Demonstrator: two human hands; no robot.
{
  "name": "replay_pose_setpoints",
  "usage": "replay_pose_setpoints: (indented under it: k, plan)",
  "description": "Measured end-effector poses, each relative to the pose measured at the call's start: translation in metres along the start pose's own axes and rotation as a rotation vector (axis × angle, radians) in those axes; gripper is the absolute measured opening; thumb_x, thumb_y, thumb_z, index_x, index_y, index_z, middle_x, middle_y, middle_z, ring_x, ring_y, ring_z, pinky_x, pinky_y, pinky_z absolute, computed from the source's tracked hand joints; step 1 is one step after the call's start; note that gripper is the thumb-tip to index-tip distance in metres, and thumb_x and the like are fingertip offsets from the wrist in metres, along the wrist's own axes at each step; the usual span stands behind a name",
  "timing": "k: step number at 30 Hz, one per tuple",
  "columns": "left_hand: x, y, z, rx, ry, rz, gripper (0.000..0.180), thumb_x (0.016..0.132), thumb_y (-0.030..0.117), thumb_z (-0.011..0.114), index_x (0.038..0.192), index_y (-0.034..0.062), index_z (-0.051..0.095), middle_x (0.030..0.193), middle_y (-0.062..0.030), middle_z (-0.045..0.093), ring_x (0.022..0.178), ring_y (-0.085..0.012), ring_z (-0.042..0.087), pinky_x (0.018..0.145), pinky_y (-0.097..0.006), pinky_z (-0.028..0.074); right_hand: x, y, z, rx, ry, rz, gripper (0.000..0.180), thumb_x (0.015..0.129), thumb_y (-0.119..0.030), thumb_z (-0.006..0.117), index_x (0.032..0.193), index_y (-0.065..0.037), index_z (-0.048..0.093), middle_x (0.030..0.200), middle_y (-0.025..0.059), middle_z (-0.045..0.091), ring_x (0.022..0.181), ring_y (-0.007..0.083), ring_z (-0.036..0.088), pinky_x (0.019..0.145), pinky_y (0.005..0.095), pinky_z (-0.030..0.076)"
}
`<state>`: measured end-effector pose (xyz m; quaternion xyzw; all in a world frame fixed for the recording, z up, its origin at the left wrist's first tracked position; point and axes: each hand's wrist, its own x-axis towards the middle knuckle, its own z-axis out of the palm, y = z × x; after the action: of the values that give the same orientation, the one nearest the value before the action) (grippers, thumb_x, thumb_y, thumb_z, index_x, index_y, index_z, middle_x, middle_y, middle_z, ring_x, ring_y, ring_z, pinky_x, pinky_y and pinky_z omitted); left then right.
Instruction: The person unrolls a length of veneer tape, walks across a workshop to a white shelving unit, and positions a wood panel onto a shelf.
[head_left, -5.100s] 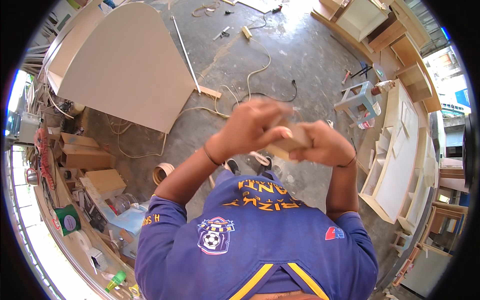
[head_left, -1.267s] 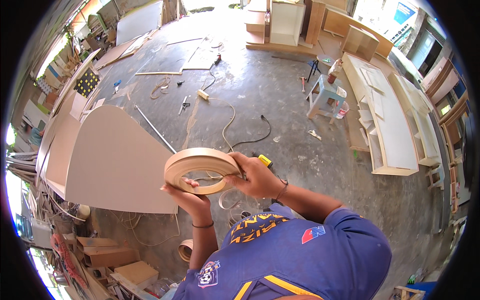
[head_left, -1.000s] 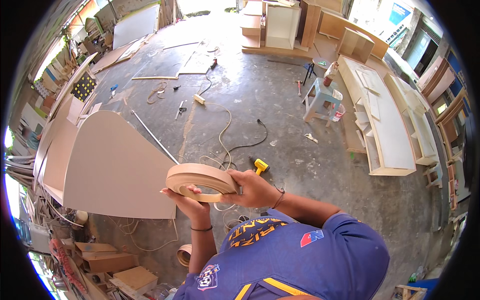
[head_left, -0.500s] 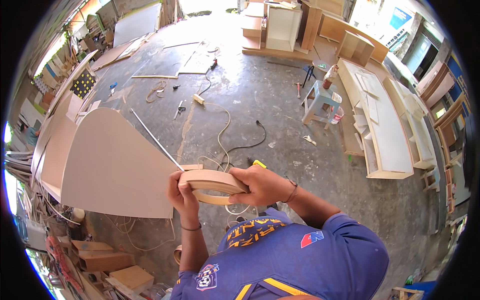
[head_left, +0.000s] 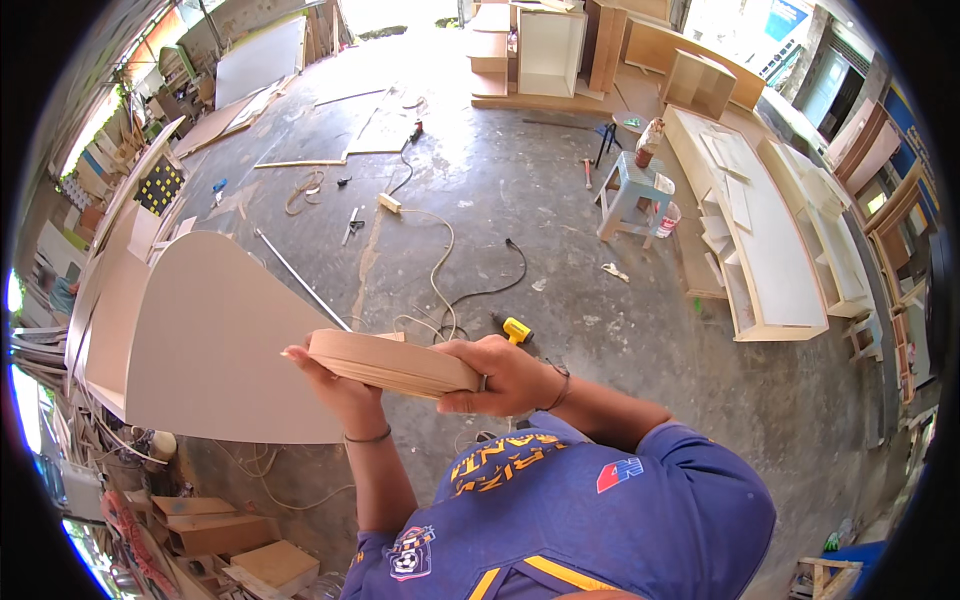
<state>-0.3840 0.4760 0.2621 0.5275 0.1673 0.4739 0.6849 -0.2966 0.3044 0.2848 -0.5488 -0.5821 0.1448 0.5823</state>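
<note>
Tilted flatter than half a second ago, the roll [head_left: 392, 362] sits mid-frame, left hand [head_left: 340, 390] and right hand [head_left: 505, 375] both grasping it.

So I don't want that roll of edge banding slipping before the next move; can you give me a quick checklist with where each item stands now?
1. Left hand on the tan flat roll of edge banding: ok, its grip supports the roll from below at the near-left edge.
2. Right hand on the roll: ok, it clasps the right edge.
3. Roll intact, no loose tail hanging: cannot tell, only its side edge shows.
4. Large white curved panel lying flat on the floor: ok.
5. Floor ahead free of trip hazards: not ok, a black cable and a yellow tool lie there.
</note>
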Motion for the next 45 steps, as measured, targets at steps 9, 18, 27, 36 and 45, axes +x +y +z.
replay_pose_setpoints:
  k: [9,18,27,36,45]
  plan:
    - [-0.015,-0.086,-0.001,-1.129,-0.406,-0.528,0.042,0.091,0.046,0.036,0.096,0.0077,0.053,0.079,-0.0057,0.057,0.068,-0.0176,0.057,0.059,-0.031,0.049,-0.016,0.032,0.032,-0.003,0.2,-0.115,0.036,0.074,-0.012,0.068,0.107,-0.004,0.057,0.097,0.0101,0.061,0.097,0.0248,0.055,0.083,0.0335,0.042]
    - [-0.001,-0.01,0.015,0.214,-0.338,-0.183,0.053,0.093,0.05,0.029,0.093,0.0021,0.052,0.07,-0.0061,0.056,0.056,-0.0095,0.054,0.051,-0.021,0.044,-0.032,0.014,-0.025,0.332,-0.04,0.237,0.022,0.075,-0.006,0.067,0.096,-0.001,0.062,0.086,0.0074,0.064,0.082,0.0114,0.059,0.073,0.0278,0.047]
    - [-0.013,0.007,0.027,0.521,-0.618,0.13,0.019,0.079,0.019,0.059,0.077,-0.0002,0.055,0.064,-0.0006,0.053,0.059,-0.0093,0.046,0.053,-0.023,0.037,-0.044,0.014,-0.054,0.52,-0.28,0.48,0.025,0.073,-0.011,0.068,0.092,0.003,0.06,0.08,0.0055,0.062,0.071,0.0106,0.057,0.064,0.0237,0.045]
    - [-0.004,0.01,0.035,-0.162,-0.095,-0.13,0.05,0.094,0.048,0.028,0.105,0.0046,0.05,0.085,-0.0071,0.058,0.081,-0.0149,0.057,0.071,-0.031,0.049,-0.02,-0.004,-0.011,0.161,0.198,0.03,0.026,0.076,-0.01,0.067,0.097,-0.001,0.055,0.074,0.005,0.057,0.065,0.011,0.055,0.06,0.0262,0.044]
    - [-0.026,-0.017,0.033,-0.294,-0.132,-0.257,0.038,0.088,0.039,0.046,0.102,0.0039,0.053,0.091,-0.0048,0.057,0.083,-0.0131,0.056,0.067,-0.027,0.045,-0.021,-0.014,-0.037,0.466,0.099,0.3,0.021,0.079,-0.008,0.06,0.094,0.007,0.057,0.074,0.0071,0.063,0.064,0.0111,0.06,0.057,0.0231,0.047]
